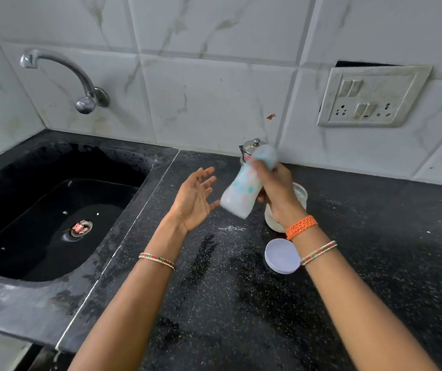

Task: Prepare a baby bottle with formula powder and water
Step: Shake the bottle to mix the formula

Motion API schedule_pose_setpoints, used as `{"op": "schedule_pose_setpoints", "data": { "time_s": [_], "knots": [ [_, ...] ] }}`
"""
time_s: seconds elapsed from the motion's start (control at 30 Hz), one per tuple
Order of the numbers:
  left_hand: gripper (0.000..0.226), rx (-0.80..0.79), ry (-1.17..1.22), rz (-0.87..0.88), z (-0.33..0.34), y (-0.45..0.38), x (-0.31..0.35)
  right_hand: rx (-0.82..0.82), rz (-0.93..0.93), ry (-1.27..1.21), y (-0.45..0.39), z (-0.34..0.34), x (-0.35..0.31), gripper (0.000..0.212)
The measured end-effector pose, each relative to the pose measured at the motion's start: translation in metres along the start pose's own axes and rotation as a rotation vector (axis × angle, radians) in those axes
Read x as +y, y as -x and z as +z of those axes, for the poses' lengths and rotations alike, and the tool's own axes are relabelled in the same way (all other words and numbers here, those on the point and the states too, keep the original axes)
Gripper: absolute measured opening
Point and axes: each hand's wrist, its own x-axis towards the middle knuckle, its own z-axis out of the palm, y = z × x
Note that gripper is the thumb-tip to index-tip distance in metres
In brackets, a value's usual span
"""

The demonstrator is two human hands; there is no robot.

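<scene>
My right hand (276, 188) grips a baby bottle (244, 191) around its upper part. The bottle is whitish with coloured dots, capped, tilted with its base down-left, and blurred by motion above the counter. My left hand (194, 199) is open, palm up, just left of the bottle's base and not touching it. Behind my right wrist stands an open clear container of white powder (301, 195), partly hidden. Its round pale lid (281, 257) lies flat on the counter nearer to me. A steel jug (250, 148) stands at the wall behind the bottle.
A black sink (54, 210) with a drain fills the left side, under a curved metal tap (80, 84) on the tiled wall. The black speckled counter (375, 250) has spilt white powder near the bottle. A switch and socket plate (369, 97) hangs on the right wall.
</scene>
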Motion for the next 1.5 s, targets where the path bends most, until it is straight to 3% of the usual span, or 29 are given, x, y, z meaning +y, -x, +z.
{"op": "schedule_pose_setpoints", "data": {
  "time_s": [0.07,0.13,0.27,0.33,0.43,0.6,0.7,0.77,0.87,0.97,1.1,1.17,1.23,1.27,1.4,1.43,1.5],
  "knots": [
    [0.037,0.002,-0.015,-0.004,-0.001,-0.001,0.000,-0.007,-0.062,0.086,0.001,-0.001,0.000,0.024],
    [0.035,-0.007,0.002,0.006,-0.004,-0.003,-0.002,0.090,-0.116,-0.034,0.001,-0.002,-0.008,0.025],
    [0.037,-0.077,-0.020,-0.046,-0.005,-0.005,-0.007,-0.277,-0.137,0.353,0.005,-0.003,-0.013,0.025],
    [0.037,-0.088,-0.015,-0.044,-0.006,-0.008,-0.008,-0.331,-0.122,0.404,0.008,-0.002,-0.013,0.029],
    [0.036,-0.095,-0.006,-0.037,-0.006,-0.005,-0.008,-0.310,-0.108,0.401,0.008,0.000,-0.015,0.024],
    [0.035,-0.067,-0.013,-0.037,-0.014,-0.001,-0.004,-0.351,-0.189,0.496,0.001,-0.001,-0.023,0.035],
    [0.034,-0.062,-0.008,-0.030,-0.019,-0.001,-0.001,-0.265,-0.153,0.246,-0.005,-0.007,-0.034,0.023],
    [0.035,-0.064,-0.008,-0.029,-0.021,0.000,0.000,-0.123,-0.137,0.131,-0.004,-0.008,-0.040,0.023],
    [0.036,-0.075,-0.032,-0.038,-0.019,0.000,0.001,0.022,-0.378,0.335,-0.009,-0.013,-0.039,0.045],
    [0.035,-0.078,-0.023,-0.043,-0.017,-0.003,0.000,-0.029,-0.326,0.365,-0.010,-0.016,-0.038,0.045],
    [0.035,-0.080,-0.028,-0.039,-0.015,-0.003,-0.002,0.072,-0.385,0.278,-0.011,-0.018,-0.032,0.045],
    [0.035,-0.075,-0.027,-0.036,-0.014,-0.004,-0.004,0.038,-0.368,0.282,-0.009,-0.023,-0.025,0.044],
    [0.035,-0.084,-0.013,-0.044,-0.014,-0.006,-0.005,-0.133,-0.375,0.544,-0.004,-0.028,-0.018,0.047],
    [0.034,-0.089,-0.011,-0.057,-0.013,-0.006,-0.006,-0.136,-0.385,0.618,-0.005,-0.032,-0.013,0.046],
    [0.033,-0.061,0.032,-0.038,-0.016,-0.006,-0.007,0.351,-0.252,-0.256,-0.010,-0.049,-0.002,0.032],
    [0.033,-0.060,0.031,-0.039,-0.017,-0.005,-0.008,0.330,-0.187,-0.312,-0.005,-0.047,-0.006,0.031],
    [0.033,-0.068,-0.003,-0.061,-0.017,-0.004,-0.008,0.042,-0.094,-0.054,0.002,-0.042,-0.002,0.016]
  ]
}}
